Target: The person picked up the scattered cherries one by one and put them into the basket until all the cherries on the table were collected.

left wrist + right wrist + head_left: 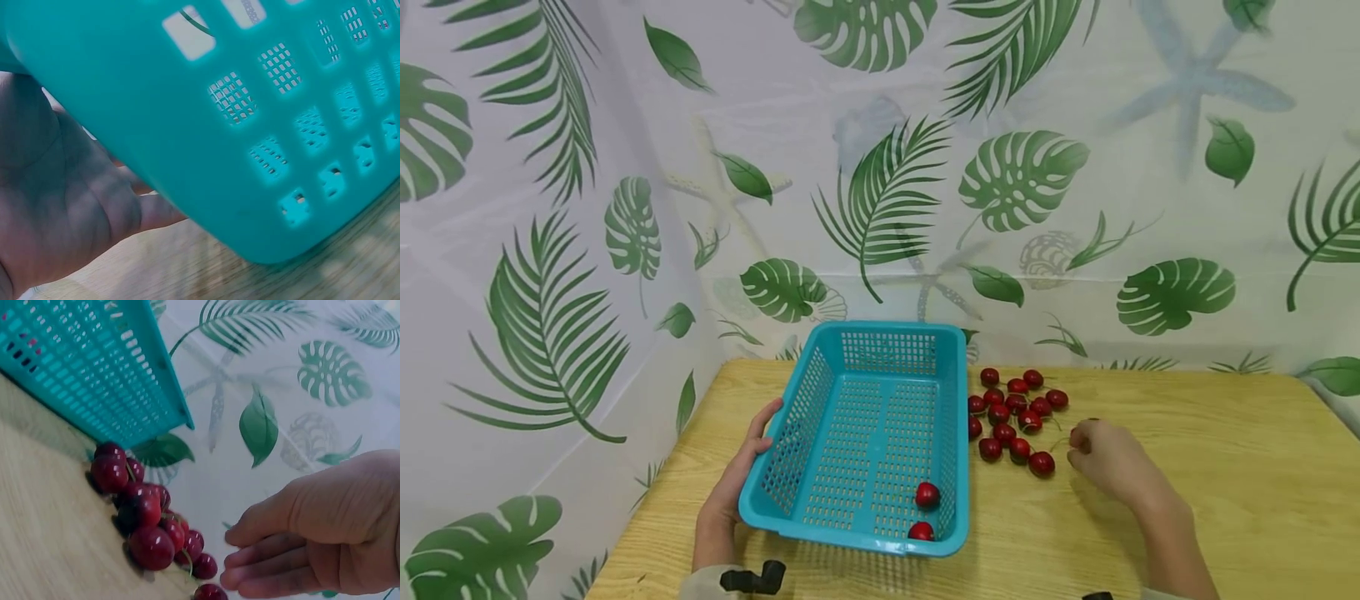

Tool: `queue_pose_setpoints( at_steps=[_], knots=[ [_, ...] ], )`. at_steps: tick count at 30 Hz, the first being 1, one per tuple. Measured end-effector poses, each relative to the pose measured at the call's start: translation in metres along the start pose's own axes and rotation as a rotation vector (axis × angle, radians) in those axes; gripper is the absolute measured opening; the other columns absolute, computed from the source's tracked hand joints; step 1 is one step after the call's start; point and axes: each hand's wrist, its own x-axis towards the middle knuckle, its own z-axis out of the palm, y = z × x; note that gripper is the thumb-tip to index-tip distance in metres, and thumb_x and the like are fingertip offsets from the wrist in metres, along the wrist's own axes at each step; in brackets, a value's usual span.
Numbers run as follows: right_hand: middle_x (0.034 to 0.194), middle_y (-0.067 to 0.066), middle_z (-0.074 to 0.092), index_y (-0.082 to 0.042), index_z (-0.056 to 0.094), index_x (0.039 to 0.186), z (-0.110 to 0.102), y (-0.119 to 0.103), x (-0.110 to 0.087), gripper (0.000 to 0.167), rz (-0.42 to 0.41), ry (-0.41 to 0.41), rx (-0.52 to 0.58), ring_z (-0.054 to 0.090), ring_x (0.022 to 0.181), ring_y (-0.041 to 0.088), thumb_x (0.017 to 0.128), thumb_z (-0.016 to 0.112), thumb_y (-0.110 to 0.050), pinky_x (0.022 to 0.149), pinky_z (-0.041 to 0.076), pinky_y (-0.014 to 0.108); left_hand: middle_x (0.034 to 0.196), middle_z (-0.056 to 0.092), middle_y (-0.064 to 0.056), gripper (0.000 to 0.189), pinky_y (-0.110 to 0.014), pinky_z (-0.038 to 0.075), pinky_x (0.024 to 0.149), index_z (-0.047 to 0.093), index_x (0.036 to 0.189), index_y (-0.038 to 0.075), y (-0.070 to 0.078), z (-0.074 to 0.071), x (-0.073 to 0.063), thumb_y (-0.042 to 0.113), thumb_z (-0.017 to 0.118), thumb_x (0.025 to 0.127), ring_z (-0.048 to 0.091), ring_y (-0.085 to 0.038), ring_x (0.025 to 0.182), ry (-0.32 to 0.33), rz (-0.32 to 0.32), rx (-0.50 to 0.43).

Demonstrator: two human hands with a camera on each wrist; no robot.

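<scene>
A blue plastic basket [880, 543] with perforated walls stands on the table, and two red cherries [927, 497] lie in its near right corner. My left hand [730, 487] rests against the basket's left outer side with its fingers extended. In the left wrist view, the palm [62, 194] faces the basket wall [125, 112], which hides the fingertips. Right of the basket is a loose cluster of cherries with stems [1017, 404]. Just right of them hovers my right hand [1116, 467], its fingers slightly bent. The right wrist view shows a gap between thumb and fingers [269, 575], with no cherry visible there.
The wooden table [1240, 467] extends to the right of my right hand. Behind it hangs a white cloth [1075, 108] printed with green leaves and starfish, and the same cloth covers the left side. A dark strap piece [752, 578] sits at my left wrist.
</scene>
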Motion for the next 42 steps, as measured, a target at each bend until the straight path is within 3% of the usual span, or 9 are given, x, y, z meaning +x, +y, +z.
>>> queue_pose_setpoints(
  at_steps=[5, 10, 13, 17, 20, 23, 25, 30, 42],
  knots=[
    [0.088, 0.013, 0.069, 0.010, 0.064, 0.107, -0.001, -0.039, -0.005, 0.020, -0.101, 0.176, 0.026, 0.057, 0.070, 0.018, 0.088, 0.060, 0.003, 0.059, 0.047, 0.032, 0.162, 0.011, -0.017, 0.061, -0.043, 0.045, 0.091, 0.012, 0.158, 0.030, 0.003, -0.002, 0.001, 0.022, 0.029, 0.100, 0.031, -0.049, 0.134, -0.006, 0.009, 0.001],
    [0.092, 0.008, 0.070, 0.002, 0.069, 0.105, 0.011, -0.085, -0.008, 0.021, -0.233, 0.279, 0.043, 0.061, 0.078, 0.016, 0.086, 0.065, 0.006, 0.066, 0.053, 0.030, 0.162, 0.011, -0.015, 0.061, -0.043, 0.045, 0.090, 0.014, 0.158, 0.031, 0.002, -0.003, 0.001, 0.022, 0.030, 0.100, 0.031, -0.048, 0.134, 0.004, -0.002, 0.000],
    [0.096, 0.004, 0.069, -0.003, 0.070, 0.106, 0.025, -0.108, -0.011, 0.022, -0.321, 0.281, 0.051, 0.061, 0.080, 0.013, 0.086, 0.067, 0.005, 0.070, 0.054, 0.027, 0.162, 0.012, -0.015, 0.061, -0.043, 0.045, 0.089, 0.015, 0.158, 0.031, 0.001, -0.002, 0.001, 0.021, 0.029, 0.099, 0.032, -0.047, 0.133, 0.016, -0.010, 0.006],
    [0.097, 0.001, 0.070, -0.007, 0.070, 0.107, 0.046, -0.132, -0.016, 0.022, -0.451, 0.235, 0.040, 0.062, 0.080, 0.009, 0.086, 0.069, 0.002, 0.070, 0.053, 0.023, 0.162, 0.011, -0.021, 0.063, -0.041, 0.043, 0.096, 0.008, 0.159, 0.021, 0.001, 0.001, 0.006, 0.015, 0.026, 0.098, 0.029, -0.048, 0.137, -0.008, 0.028, -0.006],
    [0.094, -0.003, 0.071, -0.011, 0.072, 0.103, 0.064, -0.144, -0.019, 0.019, -0.558, 0.222, 0.000, 0.064, 0.083, 0.010, 0.086, 0.071, -0.002, 0.070, 0.053, 0.023, 0.162, 0.011, -0.021, 0.064, -0.040, 0.042, 0.097, 0.010, 0.159, 0.023, 0.002, 0.001, 0.005, 0.015, 0.027, 0.098, 0.029, -0.047, 0.137, -0.001, 0.019, -0.005],
    [0.092, -0.004, 0.071, -0.014, 0.074, 0.102, 0.080, -0.152, -0.020, 0.018, -0.642, 0.205, -0.031, 0.064, 0.085, 0.012, 0.087, 0.070, -0.005, 0.071, 0.052, 0.024, 0.161, 0.012, -0.016, 0.062, -0.042, 0.044, 0.090, 0.016, 0.157, 0.031, 0.001, 0.000, 0.001, 0.020, 0.030, 0.098, 0.032, -0.045, 0.132, 0.025, -0.022, 0.010],
    [0.093, -0.003, 0.072, -0.014, 0.075, 0.102, 0.086, -0.154, -0.020, 0.018, -0.658, 0.162, -0.005, 0.064, 0.086, 0.011, 0.088, 0.068, -0.004, 0.072, 0.053, 0.025, 0.162, 0.011, -0.015, 0.062, -0.043, 0.044, 0.089, 0.017, 0.158, 0.031, 0.001, 0.000, 0.000, 0.021, 0.030, 0.098, 0.032, -0.046, 0.133, 0.026, -0.027, 0.010],
    [0.096, -0.001, 0.074, -0.013, 0.076, 0.102, 0.085, -0.154, -0.016, 0.019, -0.592, 0.005, 0.125, 0.066, 0.083, 0.008, 0.090, 0.066, -0.003, 0.071, 0.053, 0.025, 0.162, 0.012, -0.016, 0.062, -0.043, 0.044, 0.090, 0.017, 0.157, 0.032, 0.002, 0.000, 0.001, 0.021, 0.031, 0.098, 0.031, -0.047, 0.133, 0.025, -0.026, 0.005],
    [0.091, -0.011, 0.074, -0.022, 0.078, 0.097, 0.083, -0.151, -0.008, 0.015, -0.526, -0.130, 0.076, 0.064, 0.078, 0.003, 0.092, 0.066, -0.015, 0.064, 0.049, 0.025, 0.161, 0.012, -0.016, 0.062, -0.042, 0.043, 0.092, 0.016, 0.157, 0.030, 0.005, 0.001, 0.003, 0.022, 0.030, 0.097, 0.030, -0.045, 0.132, 0.032, -0.035, 0.015]
  ],
)
